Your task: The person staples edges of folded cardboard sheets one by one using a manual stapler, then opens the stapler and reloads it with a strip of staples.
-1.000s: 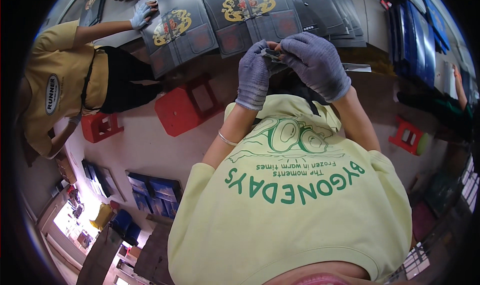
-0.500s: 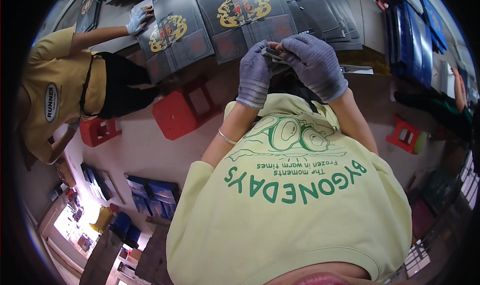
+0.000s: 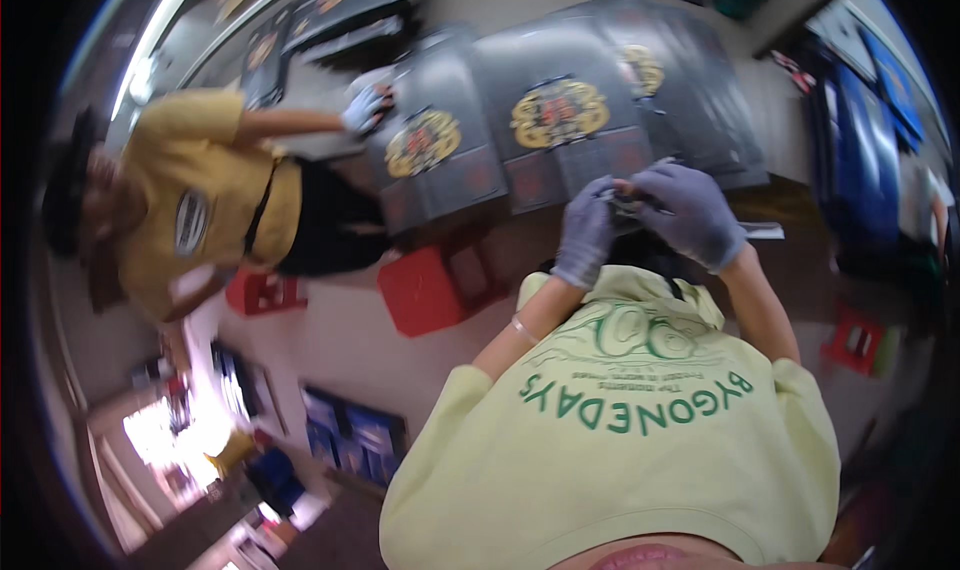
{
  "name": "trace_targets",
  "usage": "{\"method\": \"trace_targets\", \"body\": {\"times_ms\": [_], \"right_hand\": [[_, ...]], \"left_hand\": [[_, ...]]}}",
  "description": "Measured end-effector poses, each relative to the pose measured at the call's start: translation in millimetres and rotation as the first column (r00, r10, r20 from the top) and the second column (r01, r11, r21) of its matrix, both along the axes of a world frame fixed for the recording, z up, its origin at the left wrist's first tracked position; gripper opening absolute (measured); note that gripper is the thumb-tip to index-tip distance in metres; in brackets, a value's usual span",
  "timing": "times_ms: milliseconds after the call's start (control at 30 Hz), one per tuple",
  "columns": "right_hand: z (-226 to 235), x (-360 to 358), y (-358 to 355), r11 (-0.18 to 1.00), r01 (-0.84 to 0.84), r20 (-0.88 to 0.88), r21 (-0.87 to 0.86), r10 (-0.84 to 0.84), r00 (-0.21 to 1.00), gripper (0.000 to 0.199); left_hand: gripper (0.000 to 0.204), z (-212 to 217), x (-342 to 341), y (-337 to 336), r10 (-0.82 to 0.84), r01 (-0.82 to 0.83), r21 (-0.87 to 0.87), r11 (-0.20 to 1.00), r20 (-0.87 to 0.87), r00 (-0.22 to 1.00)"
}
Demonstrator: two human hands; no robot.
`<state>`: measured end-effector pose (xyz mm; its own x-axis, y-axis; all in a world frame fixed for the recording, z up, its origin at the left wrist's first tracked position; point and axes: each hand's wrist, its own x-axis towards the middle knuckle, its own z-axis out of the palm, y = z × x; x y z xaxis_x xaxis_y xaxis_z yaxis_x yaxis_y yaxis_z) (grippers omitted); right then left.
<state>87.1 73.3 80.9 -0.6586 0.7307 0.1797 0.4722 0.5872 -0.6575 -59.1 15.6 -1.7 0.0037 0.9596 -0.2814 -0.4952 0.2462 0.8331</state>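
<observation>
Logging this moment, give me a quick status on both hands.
Left hand and right hand, gloved, pinch a small dark item together. Flat printed cartons lie just beyond. Co-worker's gloved hand is well clear.

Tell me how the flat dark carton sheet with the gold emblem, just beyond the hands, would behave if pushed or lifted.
The dark carton sheet lies flat and overlaps others, so it would probably slide easily. It looks thin and broad, so probably light, and it may bend along its folds if lifted by one edge. The gloved left hand and right hand may grip less surely.
</observation>
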Motion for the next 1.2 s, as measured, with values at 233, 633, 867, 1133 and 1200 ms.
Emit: {"method": "trace_targets", "body": {"times_ms": [233, 633, 867, 1133, 1200], "right_hand": [[-43.7, -1.1, 11.8, 0.997, -0.009, -0.006, 0.073, 0.009, 1.000, 0.015], [-39.8, 17.4, -9.2, 0.971, 0.240, -0.064, 0.008, -0.239, 0.969, 0.014], [-30.8, 3.6, -2.0, 0.981, 0.191, -0.060, 0.018, -0.190, 0.980, 0.013], [-22.7, -3.7, -1.6, 0.987, 0.161, -0.071, 0.014, -0.160, 0.985, 0.019], [-24.6, -2.8, -4.7, 0.990, 0.135, -0.052, -0.045, -0.137, 0.989, 0.019]], "left_hand": [[0.039, -14.6, -13.1, 11.6, 0.030, 0.276, 0.182, 0.944, -0.878, 0.477], [0.021, -18.1, -3.4, 12.7, -0.162, 0.222, 0.090, 0.971, -0.433, 0.887], [0.028, -2.8, -11.7, 19.4, -0.098, 0.089, -0.119, 0.989, -0.066, 0.993], [0.018, -16.1, -16.1, 14.8, -0.108, 0.104, -0.048, 0.993, -0.086, 0.990], [0.016, -11.0, -17.1, 10.1, -0.059, 0.068, -0.117, 0.991, 0.078, 0.995]]}}
